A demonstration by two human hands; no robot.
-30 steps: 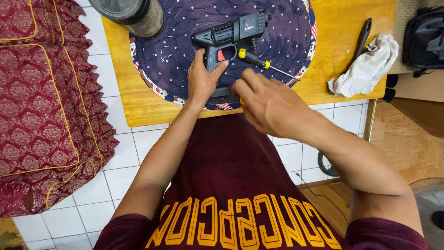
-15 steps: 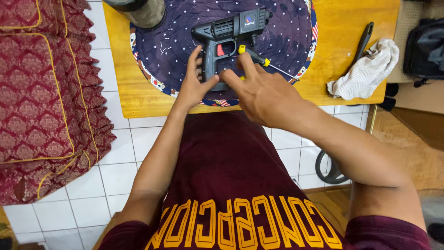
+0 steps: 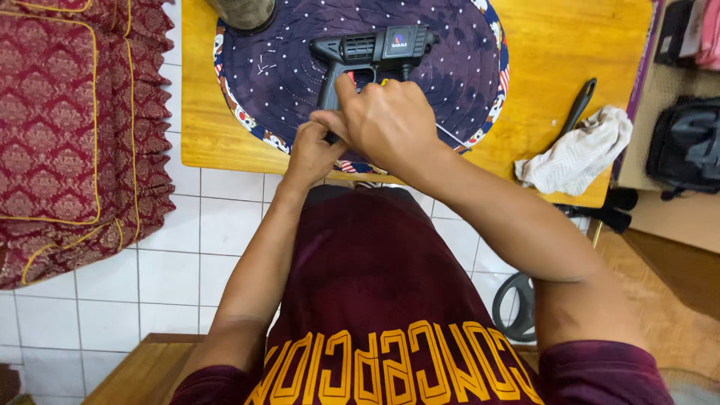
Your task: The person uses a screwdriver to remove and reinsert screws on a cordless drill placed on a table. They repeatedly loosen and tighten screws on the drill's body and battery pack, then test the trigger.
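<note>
Item: black electric drill (image 3: 371,56), lying on its side on a round dark quilted mat (image 3: 457,90) atop the wooden counter (image 3: 555,45). Its body runs left to right; its handle points back toward you. Your left hand (image 3: 311,150) is clenched round the handle's lower end. Your right hand (image 3: 386,120), just above it and touching, pinches a yellow-handled screwdriver (image 3: 442,133), mostly hidden. Right of the mat: crumpled white rag (image 3: 577,154). Left: red patterned cloth (image 3: 67,127).

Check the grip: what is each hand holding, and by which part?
Left hand grips the black power drill at the bottom of its handle. Right hand covers a screwdriver; its shaft pokes out.
</note>
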